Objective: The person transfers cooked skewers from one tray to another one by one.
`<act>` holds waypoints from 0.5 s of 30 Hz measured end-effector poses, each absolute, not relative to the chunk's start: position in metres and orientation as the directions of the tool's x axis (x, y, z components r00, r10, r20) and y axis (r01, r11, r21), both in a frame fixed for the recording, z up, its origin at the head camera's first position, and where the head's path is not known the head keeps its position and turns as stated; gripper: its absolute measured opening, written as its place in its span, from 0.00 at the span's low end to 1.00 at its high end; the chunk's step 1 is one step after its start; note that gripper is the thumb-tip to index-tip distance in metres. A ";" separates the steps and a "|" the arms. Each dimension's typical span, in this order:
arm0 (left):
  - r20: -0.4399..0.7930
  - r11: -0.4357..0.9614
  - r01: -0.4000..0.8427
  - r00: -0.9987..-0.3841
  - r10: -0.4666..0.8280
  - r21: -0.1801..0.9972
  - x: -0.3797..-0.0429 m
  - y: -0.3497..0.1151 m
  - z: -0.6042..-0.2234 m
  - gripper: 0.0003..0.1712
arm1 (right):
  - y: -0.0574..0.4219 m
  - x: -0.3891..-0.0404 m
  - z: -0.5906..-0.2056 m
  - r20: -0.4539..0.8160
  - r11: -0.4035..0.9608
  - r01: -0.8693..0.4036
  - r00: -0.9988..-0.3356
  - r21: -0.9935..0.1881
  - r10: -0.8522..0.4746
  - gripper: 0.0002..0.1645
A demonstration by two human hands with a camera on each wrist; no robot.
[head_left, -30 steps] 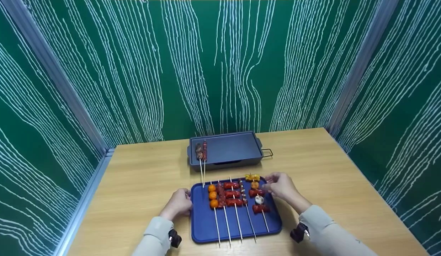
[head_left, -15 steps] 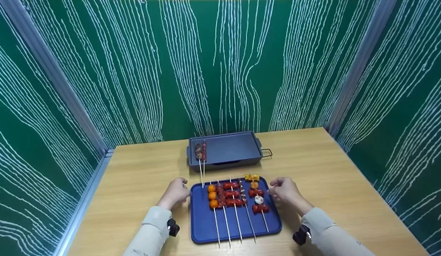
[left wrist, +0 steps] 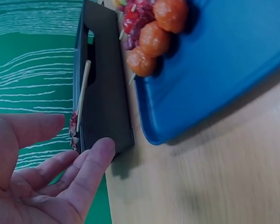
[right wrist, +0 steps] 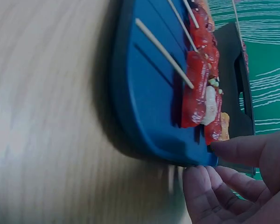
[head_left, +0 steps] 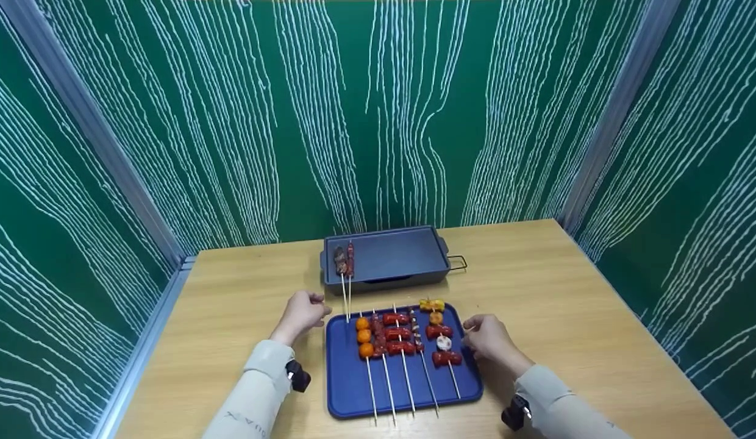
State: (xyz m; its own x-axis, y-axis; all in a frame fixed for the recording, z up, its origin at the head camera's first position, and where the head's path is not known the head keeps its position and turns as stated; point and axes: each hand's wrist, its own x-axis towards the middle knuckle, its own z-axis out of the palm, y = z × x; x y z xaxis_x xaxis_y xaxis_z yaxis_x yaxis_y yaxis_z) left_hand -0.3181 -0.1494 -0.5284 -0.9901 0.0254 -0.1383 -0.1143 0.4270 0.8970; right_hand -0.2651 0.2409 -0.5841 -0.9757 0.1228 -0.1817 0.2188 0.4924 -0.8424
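Observation:
A blue tray (head_left: 347, 384) holds several food skewers: orange balls (head_left: 365, 350), dark red meat, red sausages (head_left: 401, 347), small mixed pieces, and a mixed skewer (head_left: 444, 342) with yellow, red and white pieces. My right hand (head_left: 491, 341) is at the tray's right edge, its thumb over the rim and its fingers on the outer side, pinching it. Beyond the tray's far left corner hovers my left hand (head_left: 302, 317), thumb and fingers (left wrist: 86, 175) apart with nothing between them. Two meat skewers (head_left: 350, 259) lie across the dark grill pan (head_left: 402, 250), near that hand.
The grill pan stands at the back of the wooden table (head_left: 231, 341), with a wire handle (head_left: 458, 262) on its right. Stick ends from the pan reach over to the tray's far edge. Green walls (head_left: 414, 122) with white lines enclose the table.
My left hand has come off the tray's left edge and moved up, toward the pan's skewers. My right hand has slid a little nearer along the right rim. The tray stays put.

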 end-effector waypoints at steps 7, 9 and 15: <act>-0.119 0.376 -0.110 -0.993 0.001 0.920 -0.326 -0.142 -0.526 0.21 | 0.241 -0.265 -0.588 -0.160 0.549 0.195 -0.981 -0.813 0.113 0.16; -0.120 0.369 -0.113 -0.993 -0.004 0.923 -0.328 -0.140 -0.527 0.21 | 0.241 -0.265 -0.589 -0.158 0.559 0.193 -0.981 -0.806 0.111 0.16; -0.148 0.338 -0.142 -0.989 -0.007 0.930 -0.333 -0.132 -0.529 0.21 | 0.242 -0.265 -0.591 -0.160 0.581 0.185 -0.983 -0.793 0.094 0.16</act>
State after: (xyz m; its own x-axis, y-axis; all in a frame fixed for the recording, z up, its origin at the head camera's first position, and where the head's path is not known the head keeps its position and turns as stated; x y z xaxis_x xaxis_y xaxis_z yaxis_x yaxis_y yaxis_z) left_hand -0.3333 -0.1322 -0.5290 -0.9890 -0.0065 -0.1481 -0.1415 0.3384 0.9303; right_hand -0.2651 0.2425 -0.5909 -0.9826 0.0938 -0.1604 0.1848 0.5805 -0.7930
